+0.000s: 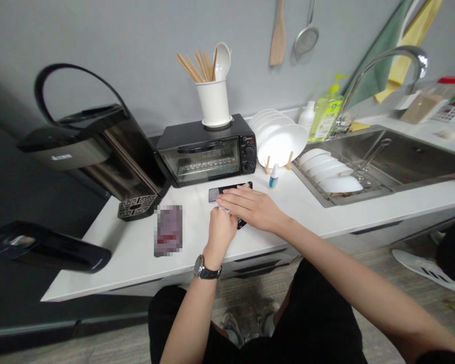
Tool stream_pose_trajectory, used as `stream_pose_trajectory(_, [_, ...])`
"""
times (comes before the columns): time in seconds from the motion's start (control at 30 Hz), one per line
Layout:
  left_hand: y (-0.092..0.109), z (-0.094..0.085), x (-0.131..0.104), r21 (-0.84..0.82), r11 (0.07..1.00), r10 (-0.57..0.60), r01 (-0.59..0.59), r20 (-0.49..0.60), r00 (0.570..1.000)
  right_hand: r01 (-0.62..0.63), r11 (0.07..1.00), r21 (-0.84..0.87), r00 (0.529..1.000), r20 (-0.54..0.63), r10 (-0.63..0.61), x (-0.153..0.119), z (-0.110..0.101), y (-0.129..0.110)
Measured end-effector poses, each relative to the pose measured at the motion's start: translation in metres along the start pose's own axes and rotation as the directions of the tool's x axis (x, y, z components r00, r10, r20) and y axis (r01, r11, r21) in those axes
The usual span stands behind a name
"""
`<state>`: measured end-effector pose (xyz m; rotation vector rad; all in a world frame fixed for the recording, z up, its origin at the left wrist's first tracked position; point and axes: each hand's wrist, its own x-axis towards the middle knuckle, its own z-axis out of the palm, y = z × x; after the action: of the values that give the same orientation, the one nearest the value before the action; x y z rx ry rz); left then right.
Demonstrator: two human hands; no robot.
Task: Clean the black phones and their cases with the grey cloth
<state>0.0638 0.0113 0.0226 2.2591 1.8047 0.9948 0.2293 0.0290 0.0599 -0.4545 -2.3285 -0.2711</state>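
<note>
My left hand (222, 230), with a watch on its wrist, is closed round something whitish that barely shows between the hands. My right hand (253, 206) lies across it with its fingers stretched out and close together. Beneath both hands is a dark flat item (214, 195) on the white counter, mostly hidden. A small white bottle with a blue label (273, 178) stands to the right of it. A pixelated purplish item (169, 230) lies on the counter to the left.
Behind the hands is a black toaster oven (208, 157) bearing a white utensil holder (214, 102). A tall black machine (109, 151) stands left. White plates (280, 141), a soap bottle (325, 117) and a sink (420, 167) are right. A shoe (426, 268) shows at far right.
</note>
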Motion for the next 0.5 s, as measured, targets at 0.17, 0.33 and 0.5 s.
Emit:
stream_pose_trajectory(0.17, [0.006, -0.005, -0.006, -0.102, 0.995, 0.004, -0.006, -0.02, 1.0, -0.229, 0.969, -0.09, 0.973, -0.025, 0.228, -0.005, -0.002, 0.01])
stream_pose_trajectory(0.33, [-0.002, 0.012, -0.006, -0.054, 0.999, 0.001, 0.002, 0.05, 0.999, -0.195, 0.981, 0.005, 0.978, -0.08, 0.195, -0.002, 0.007, -0.006])
stream_pose_trajectory(0.5, [-0.014, 0.033, -0.007, -0.124, 0.991, 0.072, -0.049, 0.191, 0.979, -0.153, 0.984, 0.087, 0.983, -0.09, 0.16, 0.002, 0.01, -0.008])
